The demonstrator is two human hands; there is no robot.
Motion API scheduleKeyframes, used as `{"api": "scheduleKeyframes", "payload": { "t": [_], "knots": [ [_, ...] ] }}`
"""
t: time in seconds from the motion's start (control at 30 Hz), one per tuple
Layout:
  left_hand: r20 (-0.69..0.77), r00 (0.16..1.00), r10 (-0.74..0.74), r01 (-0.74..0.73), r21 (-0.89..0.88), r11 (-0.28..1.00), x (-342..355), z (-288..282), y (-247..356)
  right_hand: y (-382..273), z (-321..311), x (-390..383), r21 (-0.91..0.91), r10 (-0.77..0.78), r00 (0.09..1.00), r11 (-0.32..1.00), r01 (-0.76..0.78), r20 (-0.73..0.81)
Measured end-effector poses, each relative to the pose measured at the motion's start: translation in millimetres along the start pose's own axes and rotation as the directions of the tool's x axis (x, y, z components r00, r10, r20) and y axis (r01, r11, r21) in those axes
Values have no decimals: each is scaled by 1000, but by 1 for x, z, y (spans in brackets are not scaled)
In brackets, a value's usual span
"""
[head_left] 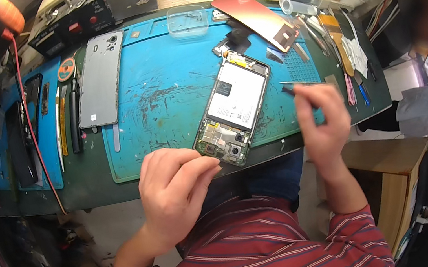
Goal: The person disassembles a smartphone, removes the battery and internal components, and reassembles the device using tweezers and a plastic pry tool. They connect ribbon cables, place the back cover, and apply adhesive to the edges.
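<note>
An opened phone (237, 103) lies tilted on the blue mat (142, 83), showing its white battery and board. My left hand (175, 189) is closed at its lower-left corner, fingertips pressed together; what they hold, if anything, is hidden. Right of the phone, my right hand (323, 117) is closed on a slim tool (287, 88) with dark and pale parts, slightly blurred. Above the phone are dark thin pieces (237, 38) and a gradient back cover (250, 15).
A grey back cover (99, 79), hand tools (73, 115), another dark phone (21, 142) and a red cable (38, 158) are left. A clear box (187, 21) sits behind; more tools (333, 32) lie right. A person (422, 16) is at the far right, beside a wooden cabinet (384, 155).
</note>
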State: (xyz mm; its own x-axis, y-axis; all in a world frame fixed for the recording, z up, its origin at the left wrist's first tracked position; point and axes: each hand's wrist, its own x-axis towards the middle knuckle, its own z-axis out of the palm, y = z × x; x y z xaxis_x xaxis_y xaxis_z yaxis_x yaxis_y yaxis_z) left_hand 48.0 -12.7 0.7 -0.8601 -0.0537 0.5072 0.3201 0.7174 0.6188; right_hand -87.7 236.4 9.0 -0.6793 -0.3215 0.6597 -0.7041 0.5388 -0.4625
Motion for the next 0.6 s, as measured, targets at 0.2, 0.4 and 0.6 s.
{"api": "scheduleKeyframes", "payload": {
  "t": [0.2,0.4,0.6],
  "knots": [
    [162,981,107,-120,72,990,25,-5,-2,34,-6,2,-13,236,972,972,-235,18],
    [252,953,168,-203,121,972,34,-11,0,35,-6,0,-96,226,974,970,-225,-1],
    [324,925,200,-261,159,952,41,-14,7,37,-7,-3,-15,216,975,976,-217,-48]
  ]
}}
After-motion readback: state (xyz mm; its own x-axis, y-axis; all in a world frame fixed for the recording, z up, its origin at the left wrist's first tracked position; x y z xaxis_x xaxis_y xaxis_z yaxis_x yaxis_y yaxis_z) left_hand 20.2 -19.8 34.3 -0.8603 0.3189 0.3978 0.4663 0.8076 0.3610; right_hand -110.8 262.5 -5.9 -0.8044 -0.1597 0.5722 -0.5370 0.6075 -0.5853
